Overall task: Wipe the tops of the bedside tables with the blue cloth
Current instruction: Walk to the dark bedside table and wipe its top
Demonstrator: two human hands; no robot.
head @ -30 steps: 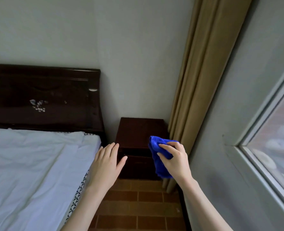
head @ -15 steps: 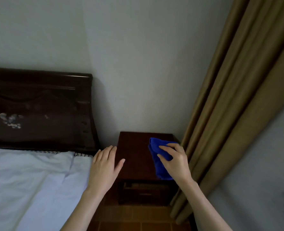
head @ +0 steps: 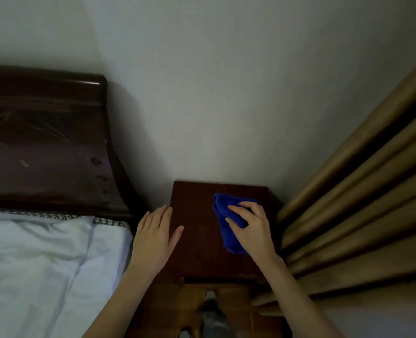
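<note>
The blue cloth (head: 227, 236) is bunched into a loose wad over the right half of the bedside table (head: 197, 254), nearer the back edge than the front. The right hand (head: 253, 231) grips it from the right side, fingers (head: 236, 208) curled over the top of the wad with folds sticking out past the fingertips and below the palm. Whether the cloth presses on the wood or hangs just above it cannot be told.

The left hand (head: 153, 242) holds nothing. Its fingers are straight and close together and the thumb is spread to the right. It lies flat over the table's left edge, the thumb over the dark top and the fingers over the gap beside it. Contact with the wood is not clear.

The table is dark reddish-brown wood, its back against the pale wall (head: 214, 93). Just to its right hang the heavy folds of a tan curtain (head: 360, 203), the nearest fold beside the right wrist. To the left stands a dark wooden headboard (head: 46, 147), and below it lies a white sheet (head: 38, 269) with a patterned strip along its top edge. In front of the table is brown tiled floor (head: 170, 311) — a grey shape (head: 211, 311) on it is too blurred to identify.
</note>
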